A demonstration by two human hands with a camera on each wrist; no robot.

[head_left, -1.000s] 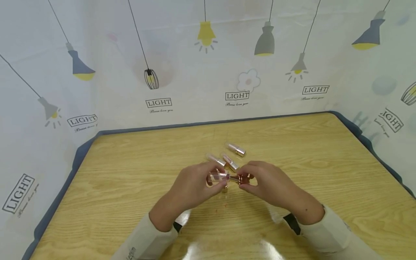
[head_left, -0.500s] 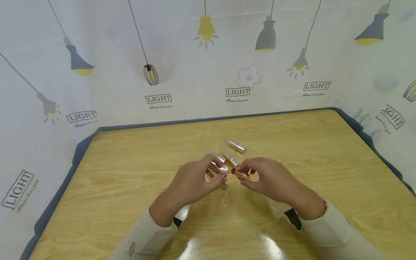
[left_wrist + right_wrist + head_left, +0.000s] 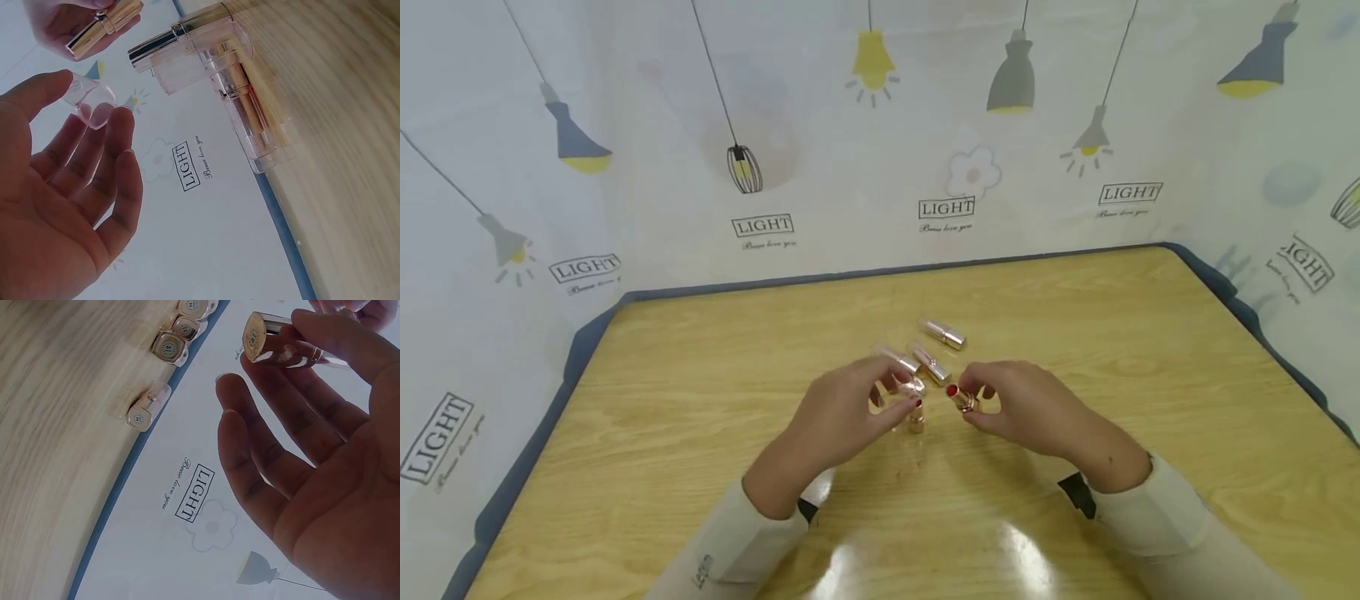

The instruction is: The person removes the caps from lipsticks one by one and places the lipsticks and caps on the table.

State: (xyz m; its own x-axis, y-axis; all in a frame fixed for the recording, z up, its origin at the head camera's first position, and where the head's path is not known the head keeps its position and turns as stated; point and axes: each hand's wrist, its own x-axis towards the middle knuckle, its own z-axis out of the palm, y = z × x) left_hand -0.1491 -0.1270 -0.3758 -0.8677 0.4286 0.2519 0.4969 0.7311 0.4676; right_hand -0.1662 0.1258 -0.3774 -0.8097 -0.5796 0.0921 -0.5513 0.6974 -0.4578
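My left hand (image 3: 842,412) pinches a clear cap (image 3: 92,100) between thumb and fingers, its open end toward the right hand. In my right hand (image 3: 1033,404), thumb and fingertips hold an uncapped gold lipstick (image 3: 961,400) by its base. Its red tip points up and left. A small gap separates cap and lipstick. Just beyond the hands lie capped lipsticks: one at the back (image 3: 943,333), another in the middle (image 3: 931,365), and a third (image 3: 898,359) partly behind the left fingers. Below the left thumb shows another lipstick (image 3: 916,422), partly covered.
A wooden table (image 3: 715,358) bears everything, with small reddish specks in front of the hands. Dark blue trim (image 3: 790,280) runs along its far edge. Behind and at both sides rises a pale printed backdrop (image 3: 850,167) with lamp drawings.
Cap and lipstick, end to end one second ago, are now apart. The right hand has tilted the lipstick so its red tip shows, and moved slightly right. Lipsticks on the table stay put.
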